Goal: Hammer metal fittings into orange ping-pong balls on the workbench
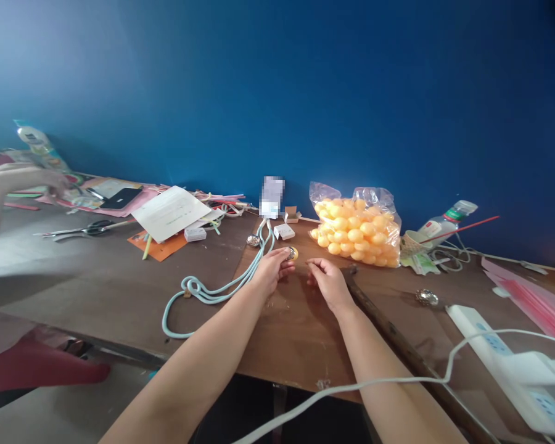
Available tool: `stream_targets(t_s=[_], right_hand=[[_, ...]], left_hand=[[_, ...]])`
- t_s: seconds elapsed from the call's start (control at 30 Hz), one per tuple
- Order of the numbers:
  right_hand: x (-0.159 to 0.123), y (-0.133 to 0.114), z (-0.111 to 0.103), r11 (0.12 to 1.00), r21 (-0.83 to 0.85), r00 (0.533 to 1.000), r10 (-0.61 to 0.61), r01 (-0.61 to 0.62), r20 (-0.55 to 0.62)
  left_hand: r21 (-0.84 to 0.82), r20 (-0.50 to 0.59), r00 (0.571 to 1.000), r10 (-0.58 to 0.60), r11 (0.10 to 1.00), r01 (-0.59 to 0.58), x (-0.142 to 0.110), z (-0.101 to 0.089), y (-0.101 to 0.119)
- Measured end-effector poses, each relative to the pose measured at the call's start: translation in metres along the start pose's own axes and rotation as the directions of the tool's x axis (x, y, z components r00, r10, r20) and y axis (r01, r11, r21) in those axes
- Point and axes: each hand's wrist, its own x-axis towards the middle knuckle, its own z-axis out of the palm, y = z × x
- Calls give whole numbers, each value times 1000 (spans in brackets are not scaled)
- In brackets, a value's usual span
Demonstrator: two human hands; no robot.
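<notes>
My left hand (274,269) is closed around a small round silver-and-yellow piece (293,253), held between thumb and fingers above the brown table. A short way to the right, my right hand (324,279) is pinched, thumb against index finger. Whatever sits in that pinch is too small to make out. The two hands are apart. Just beyond my left hand lies a shiny silver piece (253,240) beside a looped light-blue cord (208,295). A clear bag of orange-yellow balls (356,231) stands behind my right hand.
A dark wooden stick (388,333) runs beside my right forearm. A white cable (333,393) crosses over that forearm towards a power strip (504,364). Scissors (92,228) and papers (171,213) lie left. Another person's blurred hand (50,182) is at far left.
</notes>
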Motion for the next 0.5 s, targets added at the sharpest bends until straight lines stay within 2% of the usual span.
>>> stream_targets(t_s=[0.23, 0.5], right_hand=[[-6, -8, 3, 991, 134, 999, -9, 3, 51], [-7, -8, 6, 993, 96, 997, -71, 67, 37]], left_hand=[[42, 15, 1000, -1, 999, 0, 1, -2, -3], [111, 12, 1000, 4, 994, -5, -1, 0, -3]])
